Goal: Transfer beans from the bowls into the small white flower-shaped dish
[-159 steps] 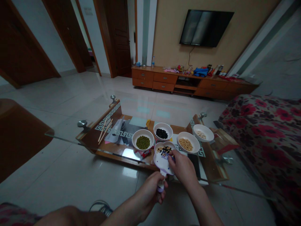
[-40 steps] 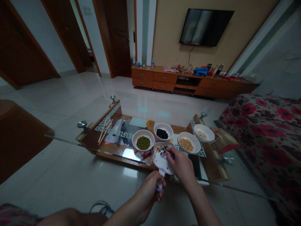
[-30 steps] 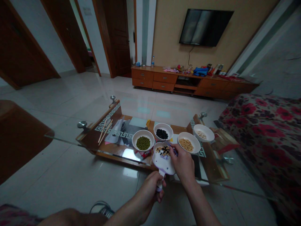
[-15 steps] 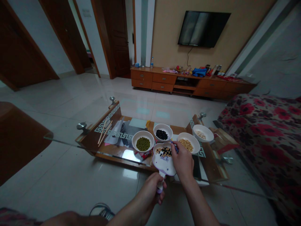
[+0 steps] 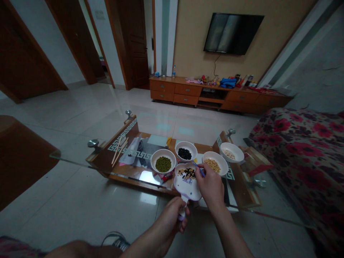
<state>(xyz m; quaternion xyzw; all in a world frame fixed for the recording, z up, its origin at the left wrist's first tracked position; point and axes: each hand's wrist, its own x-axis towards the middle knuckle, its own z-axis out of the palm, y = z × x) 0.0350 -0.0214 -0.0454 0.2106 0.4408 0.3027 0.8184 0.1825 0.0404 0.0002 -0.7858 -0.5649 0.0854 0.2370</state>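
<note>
My left hand point(image 5: 177, 215) is closed round the handle of a white, purple-edged handled tray point(image 5: 192, 190). Mixed black and yellow beans point(image 5: 187, 173) lie toward the tray's far side. Over the tray's right edge, my right hand point(image 5: 211, 184) pinches slim blue-purple tweezers point(image 5: 199, 170), their tips near the rim between tray and bowls. Just beyond stands a white bowl of black beans point(image 5: 185, 154). To the left is a bowl of green beans point(image 5: 163, 164), to the right a bowl of yellow soybeans point(image 5: 212, 165). Farther right sits a bowl with pale pieces point(image 5: 229, 154).
The bowls stand on a glass-topped coffee table point(image 5: 80, 157). Wooden chopsticks point(image 5: 120, 152) and papers point(image 5: 134, 150) lie at its left part. A flower-patterned sofa point(image 5: 301, 143) is on the right; a low TV cabinet point(image 5: 185, 94) stands against the far wall.
My right hand and the tweezers have drawn back slightly from the black bean bowl, down and to the right. My left hand and the tray have hardly moved.
</note>
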